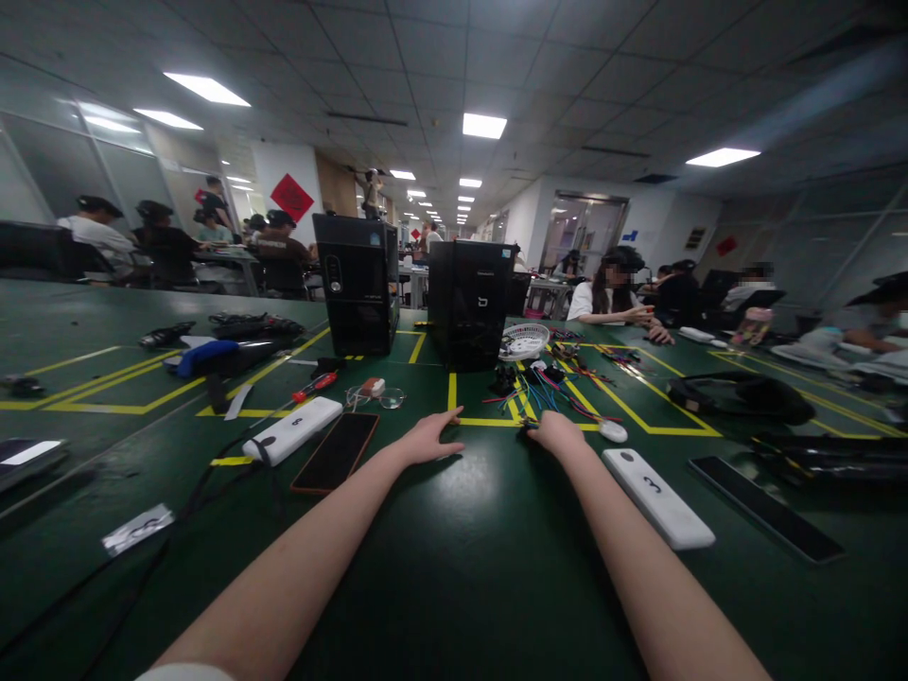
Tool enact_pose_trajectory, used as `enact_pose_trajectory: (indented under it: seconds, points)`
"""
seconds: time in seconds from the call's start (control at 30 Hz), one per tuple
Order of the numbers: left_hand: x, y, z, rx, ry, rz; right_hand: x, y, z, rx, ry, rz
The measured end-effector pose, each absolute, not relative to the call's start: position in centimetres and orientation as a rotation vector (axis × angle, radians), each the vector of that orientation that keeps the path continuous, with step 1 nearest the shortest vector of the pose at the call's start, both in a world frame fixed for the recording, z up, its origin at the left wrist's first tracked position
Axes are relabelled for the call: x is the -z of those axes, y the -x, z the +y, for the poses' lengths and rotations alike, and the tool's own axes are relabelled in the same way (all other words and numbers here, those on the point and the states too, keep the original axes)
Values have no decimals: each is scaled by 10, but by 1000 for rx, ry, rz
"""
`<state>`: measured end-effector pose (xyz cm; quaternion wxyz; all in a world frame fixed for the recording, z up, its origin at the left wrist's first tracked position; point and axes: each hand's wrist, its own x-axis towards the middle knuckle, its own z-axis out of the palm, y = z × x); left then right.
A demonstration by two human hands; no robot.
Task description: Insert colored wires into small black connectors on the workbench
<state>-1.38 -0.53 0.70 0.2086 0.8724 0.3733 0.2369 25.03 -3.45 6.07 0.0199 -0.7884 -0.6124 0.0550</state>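
My left hand [431, 437] rests low over the green table, thumb and fingers apart, with nothing in it. Just in front of it runs a yellow tape line [489, 423]. My right hand [554, 433] has its fingers drawn together at a small dark piece too blurred to name. Beyond the right hand lies a loose heap of coloured wires [545, 386] in blue, red and black. A small white round object [612, 431] sits right of that hand. A black computer case [472, 303] stands upright ahead of both hands.
Another computer case [357, 288] stands left of the first; a white basket [525, 342] is behind the wires. Around my arms lie a phone [336, 454], glasses [387, 397], a red-handled tool [316, 386] and white numbered blocks [658, 497]. A person [610, 293] sits across, right.
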Motion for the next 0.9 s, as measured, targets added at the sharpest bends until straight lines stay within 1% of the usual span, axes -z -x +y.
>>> enact_pose_trajectory:
  seconds: [0.07, 0.2, 0.3, 0.43, 0.53, 0.7, 0.8, 0.9]
  points:
    - [-7, 14, -5, -660, -2438, 1017, -62, -282, -30, -164, 2577, -1730]
    - [-5, 15, -3, -687, -2441, 1001, -63, -327, -27, -224, 2683, -1516]
    - [-4, 15, -2, -686, -2451, 995, -64, -341, -29, -283, 2729, -1393]
    - [-2, 16, 0, -672, -2490, 995, -62, -354, -31, -264, 2740, -1307]
    - [-1, 16, 1, -661, -2512, 1003, -61, -366, -30, -185, 2651, -1366]
    - [-2, 17, 0, -634, -2531, 1015, -62, -377, -34, -55, 2357, -1575]
    - [-3, 18, 0, -619, -2541, 1020, -60, -379, -44, -105, 2186, -1636]
    - [-3, 19, 0, -613, -2546, 1028, -55, -383, -55, -234, 2150, -1592]
